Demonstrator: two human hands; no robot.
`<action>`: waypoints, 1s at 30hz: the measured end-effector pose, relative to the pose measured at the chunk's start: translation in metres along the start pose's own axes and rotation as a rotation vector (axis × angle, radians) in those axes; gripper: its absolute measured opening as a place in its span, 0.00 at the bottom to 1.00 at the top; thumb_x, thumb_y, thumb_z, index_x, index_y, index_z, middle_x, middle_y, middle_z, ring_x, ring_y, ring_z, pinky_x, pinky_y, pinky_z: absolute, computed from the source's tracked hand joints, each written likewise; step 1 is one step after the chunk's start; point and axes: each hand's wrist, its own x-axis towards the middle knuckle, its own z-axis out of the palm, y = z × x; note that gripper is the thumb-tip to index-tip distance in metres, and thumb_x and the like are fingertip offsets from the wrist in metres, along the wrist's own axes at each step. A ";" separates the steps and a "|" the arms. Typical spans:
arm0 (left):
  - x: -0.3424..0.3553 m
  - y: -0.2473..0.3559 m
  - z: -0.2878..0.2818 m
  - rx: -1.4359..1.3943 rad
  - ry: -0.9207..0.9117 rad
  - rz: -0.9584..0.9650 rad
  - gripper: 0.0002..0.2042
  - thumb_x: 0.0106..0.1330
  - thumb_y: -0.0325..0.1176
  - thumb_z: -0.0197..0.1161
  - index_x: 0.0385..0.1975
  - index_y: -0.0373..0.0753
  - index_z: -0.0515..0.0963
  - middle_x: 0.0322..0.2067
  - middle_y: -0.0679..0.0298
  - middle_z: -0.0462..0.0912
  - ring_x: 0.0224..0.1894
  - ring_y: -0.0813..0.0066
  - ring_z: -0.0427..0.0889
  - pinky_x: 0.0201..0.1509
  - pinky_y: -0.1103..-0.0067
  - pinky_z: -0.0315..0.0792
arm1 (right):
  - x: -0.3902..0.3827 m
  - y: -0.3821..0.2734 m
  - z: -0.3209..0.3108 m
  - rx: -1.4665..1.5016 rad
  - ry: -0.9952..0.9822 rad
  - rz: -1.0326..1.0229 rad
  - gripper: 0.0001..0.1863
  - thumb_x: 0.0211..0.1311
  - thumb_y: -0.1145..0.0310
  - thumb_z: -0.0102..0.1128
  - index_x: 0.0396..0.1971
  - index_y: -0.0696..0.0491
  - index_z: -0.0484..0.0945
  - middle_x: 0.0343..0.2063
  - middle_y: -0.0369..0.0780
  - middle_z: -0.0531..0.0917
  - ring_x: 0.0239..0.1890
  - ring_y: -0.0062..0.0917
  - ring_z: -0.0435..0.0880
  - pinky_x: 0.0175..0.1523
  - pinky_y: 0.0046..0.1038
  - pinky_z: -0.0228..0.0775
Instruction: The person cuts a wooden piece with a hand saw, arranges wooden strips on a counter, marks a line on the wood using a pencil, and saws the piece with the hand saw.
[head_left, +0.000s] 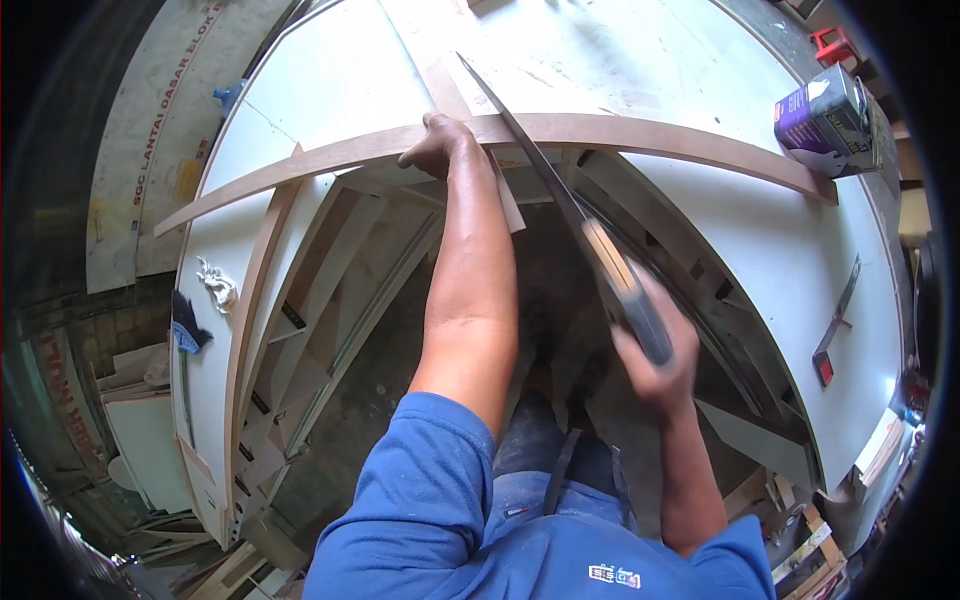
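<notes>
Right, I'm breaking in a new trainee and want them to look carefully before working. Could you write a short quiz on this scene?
1. Multiple choice: what is in the right hand?
A) a hammer
B) a saw
C) a paintbrush

2. True or false: the can sits toward the left side of the white bench.

3. Short answer: which hand is on the long wooden strip?

Key:
1. B, a saw, held by its handle.
2. False; the can is toward the right side.
3. The left hand.
</notes>
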 end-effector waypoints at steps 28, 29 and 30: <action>0.007 -0.029 0.029 0.364 -0.190 1.326 0.13 0.62 0.37 0.56 0.21 0.37 0.82 0.30 0.53 0.83 0.40 0.51 0.81 0.51 0.61 0.72 | 0.088 -0.004 0.039 0.103 0.084 -0.001 0.30 0.50 0.77 0.56 0.59 0.61 0.76 0.44 0.47 0.86 0.46 0.27 0.85 0.56 0.28 0.74; 0.006 -0.027 0.033 0.312 -0.175 1.349 0.14 0.62 0.36 0.56 0.19 0.37 0.82 0.28 0.53 0.83 0.38 0.51 0.81 0.50 0.62 0.73 | 0.082 -0.008 0.031 0.091 0.050 0.009 0.30 0.51 0.77 0.56 0.59 0.61 0.76 0.45 0.47 0.86 0.47 0.27 0.85 0.56 0.28 0.74; 0.006 -0.031 0.031 0.317 -0.184 1.340 0.14 0.62 0.36 0.56 0.19 0.37 0.82 0.28 0.53 0.83 0.38 0.51 0.81 0.50 0.62 0.73 | 0.073 -0.011 0.023 0.079 0.016 0.018 0.30 0.52 0.77 0.57 0.59 0.61 0.76 0.45 0.48 0.85 0.48 0.28 0.85 0.57 0.28 0.74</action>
